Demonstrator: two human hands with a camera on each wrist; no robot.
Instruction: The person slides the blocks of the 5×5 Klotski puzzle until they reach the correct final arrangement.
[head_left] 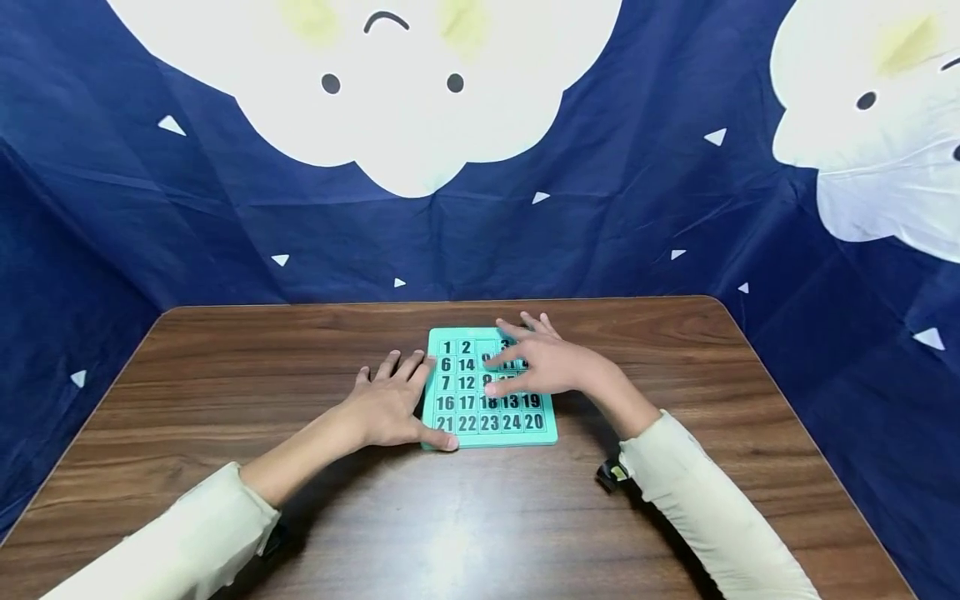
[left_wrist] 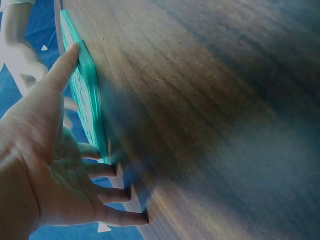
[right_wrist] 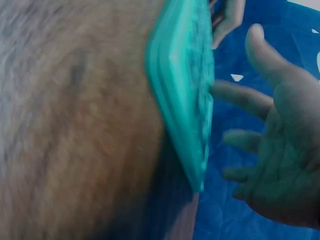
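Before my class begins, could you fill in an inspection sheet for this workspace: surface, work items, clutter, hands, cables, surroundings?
Surface: brown wood-grain table, with a bright reflection toward the near side.
Work items: teal numbered board, lying flat; some numbers hidden by fingers.
Clutter: nothing seen.
Left hand: fingers spread at the board's left side, thumb on its near left corner.
Right hand: fingers spread over the board's right part; contact with tiles unclear.
Cables: nothing seen.
Surroundings: dark blue backdrop with white clouds and small triangles.
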